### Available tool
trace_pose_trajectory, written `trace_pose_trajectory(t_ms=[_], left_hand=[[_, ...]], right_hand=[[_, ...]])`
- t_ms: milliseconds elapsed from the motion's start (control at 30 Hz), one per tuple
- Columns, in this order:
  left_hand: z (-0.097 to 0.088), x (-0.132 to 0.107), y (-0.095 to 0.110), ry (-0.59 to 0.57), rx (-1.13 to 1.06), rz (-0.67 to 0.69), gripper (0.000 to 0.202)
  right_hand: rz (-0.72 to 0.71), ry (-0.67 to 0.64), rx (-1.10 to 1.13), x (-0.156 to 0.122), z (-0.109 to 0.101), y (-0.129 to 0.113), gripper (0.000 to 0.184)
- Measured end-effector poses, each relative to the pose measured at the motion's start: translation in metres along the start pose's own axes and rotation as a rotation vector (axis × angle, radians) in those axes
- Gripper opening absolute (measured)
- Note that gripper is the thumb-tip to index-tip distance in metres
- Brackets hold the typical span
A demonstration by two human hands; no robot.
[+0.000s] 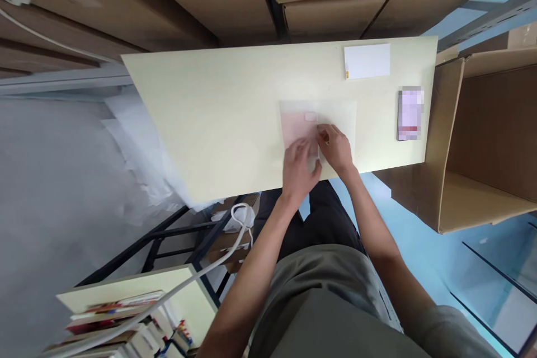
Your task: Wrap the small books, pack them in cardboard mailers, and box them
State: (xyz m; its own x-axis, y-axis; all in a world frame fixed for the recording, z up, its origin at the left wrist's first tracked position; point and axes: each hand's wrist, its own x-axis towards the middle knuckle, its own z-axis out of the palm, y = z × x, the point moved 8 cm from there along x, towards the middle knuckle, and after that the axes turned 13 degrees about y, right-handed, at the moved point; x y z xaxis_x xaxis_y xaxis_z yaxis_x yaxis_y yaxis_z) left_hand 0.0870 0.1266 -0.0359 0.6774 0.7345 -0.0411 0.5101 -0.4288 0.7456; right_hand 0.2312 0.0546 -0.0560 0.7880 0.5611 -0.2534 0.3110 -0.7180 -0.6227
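A: Hands?

B: Both are at the near edge of the pale table (210,112), close together. The left hand (300,170) lies over the near end of a pink phone case (298,126) with its fingers curled. The palm hides the grip, so I cannot tell whether it is closed on anything. The right hand (335,148) has its fingertips drawn narrow, pinching the clear bag (338,114) at the case's right edge.

A: Where is the case?

B: Flat on the table, middle-right, apparently inside the bag's left half. The bag spreads out past it to the right.

A: Surroundings?

B: A white card (367,61) sits at the far right corner, well apart from the hands. A phone (410,113) lies near the right edge, its screen blurred. An open carton (482,140) stands just beside that edge, tipped with its mouth toward the table. Stacked cardboard boxes (210,0) on dark racking run along the far side.

A: Anything in the way?

B: Between the hands and the card there is only bare tabletop. Lower left, a white cable (201,274) runs past a row of books (117,313), below table level.
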Motion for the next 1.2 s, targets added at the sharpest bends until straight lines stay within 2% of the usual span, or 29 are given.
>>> trace_pose_trajectory(t_ms=[67,133,267,367,433,500,633,733,867,967,1067,1133,1200], left_hand=[[-0.018,0.007,-0.02,0.125,0.007,-0.139,0.048],[-0.029,0.011,-0.045,0.214,-0.002,-0.314,0.04],[-0.022,0.017,-0.082,0.225,-0.163,-0.572,0.033],[-0.012,0.02,-0.089,0.179,-0.305,-0.662,0.034],[-0.013,0.022,-0.084,0.178,-0.323,-0.644,0.036],[-0.019,0.023,-0.069,0.221,-0.278,-0.556,0.038],[-0.022,0.021,-0.017,0.229,-0.203,-0.289,0.04],[-0.008,0.016,0.02,0.168,-0.197,-0.126,0.045],[0.025,0.012,0.048,0.05,-0.18,0.005,0.058],[0.049,0.008,0.056,-0.082,-0.138,0.098,0.064],[0.058,0.006,0.05,-0.151,-0.113,0.15,0.055],[0.053,0.011,0.033,-0.085,-0.121,0.073,0.048],[0.047,0.018,0.008,0.007,-0.183,-0.117,0.052]], right_hand=[[0.027,0.05,0.0,-0.005,0.002,0.004,0.022],[0.027,0.081,0.021,-0.008,0.004,0.007,0.02],[-0.002,0.084,0.098,-0.01,0.008,0.012,0.02],[0.024,0.088,0.106,-0.011,0.011,0.015,0.02],[0.034,0.093,0.091,-0.011,0.013,0.016,0.02],[0.03,0.099,0.081,-0.01,0.014,0.015,0.018],[0.004,0.088,0.097,-0.009,0.009,0.016,0.017],[0.01,0.124,0.148,-0.013,-0.01,0.019,0.021],[0.104,0.216,0.293,-0.026,-0.046,0.029,0.044],[0.162,0.248,0.319,-0.034,-0.058,0.045,0.054],[0.155,0.286,0.232,-0.035,-0.058,0.064,0.049],[0.146,0.319,0.152,-0.034,-0.054,0.075,0.041],[0.156,0.344,0.1,-0.032,-0.049,0.083,0.034]])
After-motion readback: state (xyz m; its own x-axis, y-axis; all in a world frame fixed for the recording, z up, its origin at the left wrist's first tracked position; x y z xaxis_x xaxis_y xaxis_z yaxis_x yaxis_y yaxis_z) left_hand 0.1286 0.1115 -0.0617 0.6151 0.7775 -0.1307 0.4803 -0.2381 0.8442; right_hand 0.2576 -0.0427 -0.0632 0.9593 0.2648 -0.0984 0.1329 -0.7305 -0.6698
